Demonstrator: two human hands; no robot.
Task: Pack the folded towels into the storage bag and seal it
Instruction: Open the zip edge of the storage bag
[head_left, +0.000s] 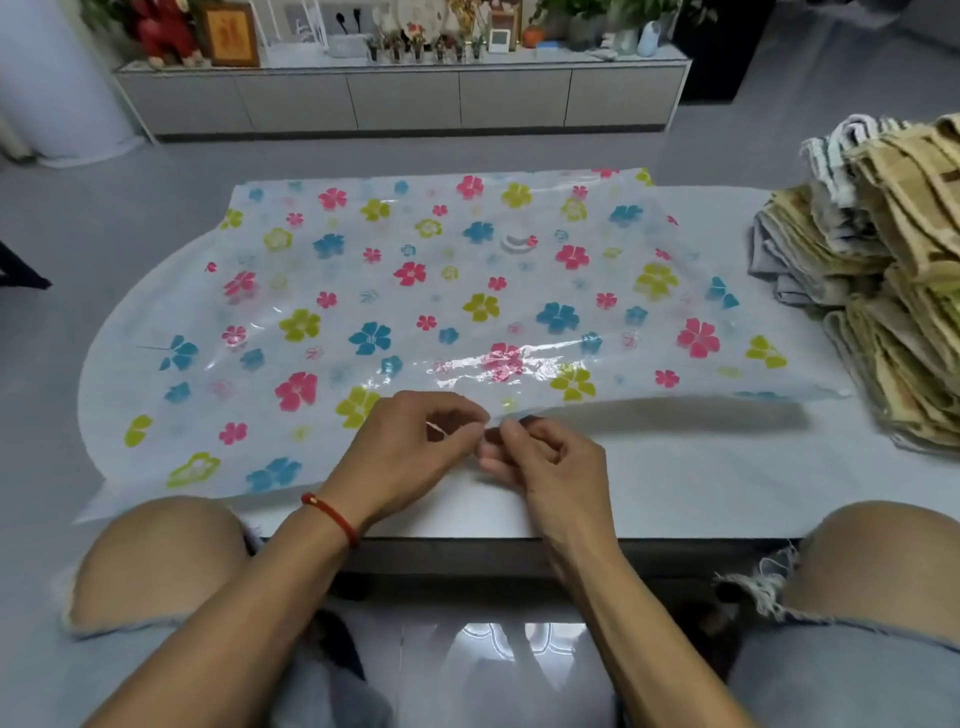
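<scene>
A clear plastic storage bag (415, 291) printed with pink, blue and yellow flowers lies flat across the white table, with a round white valve (518, 242) near its middle. My left hand (410, 447) and my right hand (540, 457) meet at the bag's near edge, both pinching the plastic there between fingers and thumb. The edge to the right of my hands is lifted slightly off the table. A tall, leaning stack of folded towels (883, 291), beige, grey and striped, stands at the table's right end, apart from the bag.
The white table (701, 493) ends just in front of my knees. A long low grey cabinet (405, 98) with plants, a frame and small items stands against the far wall. Grey floor lies between it and the table.
</scene>
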